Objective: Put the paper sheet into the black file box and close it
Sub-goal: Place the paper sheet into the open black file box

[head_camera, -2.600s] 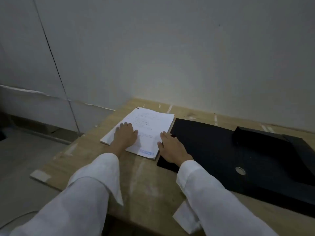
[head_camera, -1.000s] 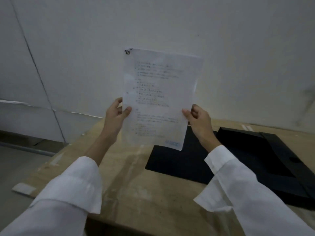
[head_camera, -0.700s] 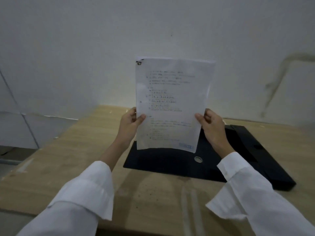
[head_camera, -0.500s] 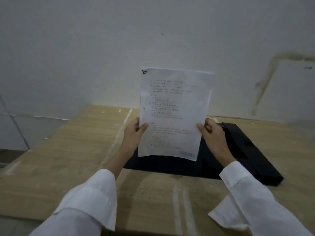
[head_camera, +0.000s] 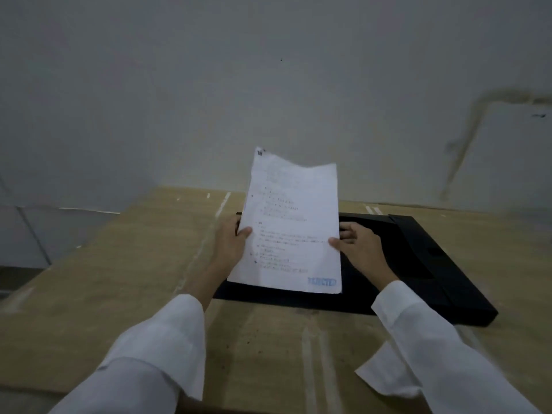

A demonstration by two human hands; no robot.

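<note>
A white printed paper sheet [head_camera: 294, 225] with a blue stamp at its lower right corner is held tilted in the air, its lower edge low over the black file box [head_camera: 418, 264]. My left hand [head_camera: 231, 242] pinches the sheet's left edge and my right hand [head_camera: 360, 249] pinches its right edge. The file box lies open and flat on the wooden table [head_camera: 143, 264], with its raised tray part to the right. The sheet hides the box's left part.
A grey wall [head_camera: 268, 85] rises right behind the table's far edge. The table's left edge drops to the floor [head_camera: 18, 270]. White sleeves cover both forearms near the front edge.
Both hands lifted the sheet from the table's left side, carried it rightward over the file box, and have now lowered and tilted it back toward the box.
</note>
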